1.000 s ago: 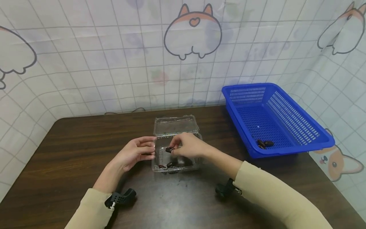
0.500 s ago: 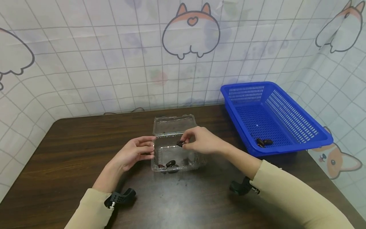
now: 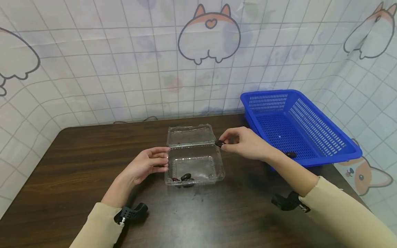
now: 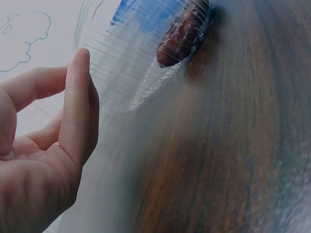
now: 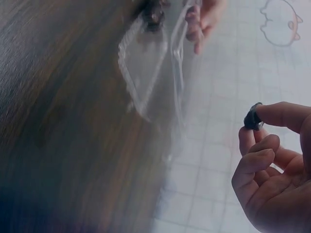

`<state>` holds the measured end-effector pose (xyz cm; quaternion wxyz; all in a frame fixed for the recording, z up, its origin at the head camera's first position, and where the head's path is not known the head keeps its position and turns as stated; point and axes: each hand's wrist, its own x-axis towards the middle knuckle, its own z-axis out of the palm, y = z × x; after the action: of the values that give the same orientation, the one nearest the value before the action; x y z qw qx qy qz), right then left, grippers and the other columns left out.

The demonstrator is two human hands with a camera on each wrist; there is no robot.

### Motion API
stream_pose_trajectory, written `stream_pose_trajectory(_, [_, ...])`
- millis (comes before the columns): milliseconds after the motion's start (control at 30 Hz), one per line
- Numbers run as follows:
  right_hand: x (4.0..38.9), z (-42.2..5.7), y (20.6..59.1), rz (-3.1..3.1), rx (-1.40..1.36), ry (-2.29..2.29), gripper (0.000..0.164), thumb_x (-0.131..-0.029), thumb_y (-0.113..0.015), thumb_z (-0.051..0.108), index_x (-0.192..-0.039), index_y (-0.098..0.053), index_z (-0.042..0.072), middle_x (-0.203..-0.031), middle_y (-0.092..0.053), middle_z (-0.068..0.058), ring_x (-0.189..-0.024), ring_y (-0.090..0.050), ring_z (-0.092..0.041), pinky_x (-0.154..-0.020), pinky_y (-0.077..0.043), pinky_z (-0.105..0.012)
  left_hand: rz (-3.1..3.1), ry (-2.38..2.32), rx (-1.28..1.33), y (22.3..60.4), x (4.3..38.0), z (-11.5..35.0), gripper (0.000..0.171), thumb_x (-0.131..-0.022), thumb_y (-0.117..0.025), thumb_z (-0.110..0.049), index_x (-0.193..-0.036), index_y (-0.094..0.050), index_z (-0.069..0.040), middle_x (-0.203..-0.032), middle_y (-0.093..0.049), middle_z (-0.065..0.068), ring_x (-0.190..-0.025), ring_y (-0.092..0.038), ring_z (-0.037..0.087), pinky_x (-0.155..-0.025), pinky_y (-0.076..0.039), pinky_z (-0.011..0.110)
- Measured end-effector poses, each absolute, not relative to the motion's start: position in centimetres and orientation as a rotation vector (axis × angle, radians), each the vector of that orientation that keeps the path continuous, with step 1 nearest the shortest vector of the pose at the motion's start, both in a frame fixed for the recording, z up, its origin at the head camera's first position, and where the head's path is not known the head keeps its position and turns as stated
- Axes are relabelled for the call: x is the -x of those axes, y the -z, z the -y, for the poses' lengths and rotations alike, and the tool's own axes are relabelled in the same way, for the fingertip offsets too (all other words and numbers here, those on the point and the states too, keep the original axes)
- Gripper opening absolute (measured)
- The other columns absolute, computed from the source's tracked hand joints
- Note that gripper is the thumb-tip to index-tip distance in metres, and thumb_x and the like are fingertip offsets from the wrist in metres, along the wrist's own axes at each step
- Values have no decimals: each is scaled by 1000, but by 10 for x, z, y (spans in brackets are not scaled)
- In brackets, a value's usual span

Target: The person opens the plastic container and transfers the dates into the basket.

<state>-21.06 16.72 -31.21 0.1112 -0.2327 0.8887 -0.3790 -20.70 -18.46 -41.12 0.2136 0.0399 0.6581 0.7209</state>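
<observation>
Inscriptions: none could be read. Wall covering (image 3: 198, 79), white with a printed grid: faint purplish marks (image 3: 289, 53), upper part, right of centre, looked like lettering but were too pale and blurred to make out.

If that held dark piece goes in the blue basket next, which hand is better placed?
Probably the right hand: it pinches the dark piece and is nearer the blue basket. The left hand is at the clear container's left edge.
</observation>
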Motion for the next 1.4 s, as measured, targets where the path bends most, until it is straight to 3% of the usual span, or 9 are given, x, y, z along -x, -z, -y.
stream_pose_trajectory(200, [208,-188,310,-2626,628,1150,23,-90,-69,27,-110,-65,14,-100,-59,-5,-73,-59,-22,-57,-45,-32,-1819,-2003,-125,413,208,186,53,-91,-65,-2,-139,-43,2,-107,-52,14,-84,-63,23,-84,-57,41])
stream_pose_trajectory(367, [202,-207,306,-2654,557,1150,24,-91,-68,31,-110,-64,18,-99,-58,-6,-61,-51,-17,-49,-42,-30,-1811,-2010,-141,413,210,186,54,-90,-66,-2,-139,-43,2,-109,-52,16,-84,-64,24,-84,-57,41])
stream_pose_trajectory(533, [196,-227,304,-2672,493,1150,29,-92,-66,38,-114,-63,19,-103,-58,-6,-59,-49,-18,-47,-42,-29,-1812,-2011,-141,413,210,186,53,-90,-66,-2,-138,-44,1,-110,-52,17,-84,-64,24,-83,-57,41])
stream_pose_trajectory(700, [193,-246,302,-2656,408,1180,35,-92,-65,41,-118,-61,18,-100,-57,-13,-46,-36,-14,-34,-32,-31,-1810,-2010,-151,412,211,185,52,-90,-66,-2,-138,-45,1,-108,-53,16,-84,-64,25,-83,-57,41])
stream_pose_trajectory(800, [192,-256,300,-2657,376,1194,38,-92,-64,41,-121,-60,17,-103,-56,-14,-45,-37,-15,-33,-33,-33,-1809,-2010,-156,412,210,185,53,-90,-66,-2,-138,-44,1,-105,-54,14,-83,-65,25,-83,-57,41])
stream_pose_trajectory(933, [191,-270,299,-2717,367,1169,39,-93,-63,40,-123,-59,15,-113,-56,-10,-61,-54,-18,-43,-44,-33,-1808,-2010,-154,412,210,184,54,-90,-67,-3,-138,-44,1,-106,-54,14,-84,-64,25,-83,-57,41])
stream_pose_trajectory(1067, [192,-287,300,-2764,334,1132,42,-94,-61,40,-125,-58,12,-119,-57,-11,-75,-59,-21,-53,-50,-32,-1809,-2011,-151,412,211,184,54,-90,-66,-2,-138,-43,1,-108,-53,16,-83,-64,24,-83,-57,41])
stream_pose_trajectory(1400, [189,-316,307,-2772,237,1035,45,-96,-58,40,-126,-55,8,-114,-56,-17,-48,-39,-16,-41,-40,-31,-1815,-2007,-143,412,210,184,53,-90,-64,-1,-139,-42,1,-105,-54,13,-82,-64,23,-82,-57,40])
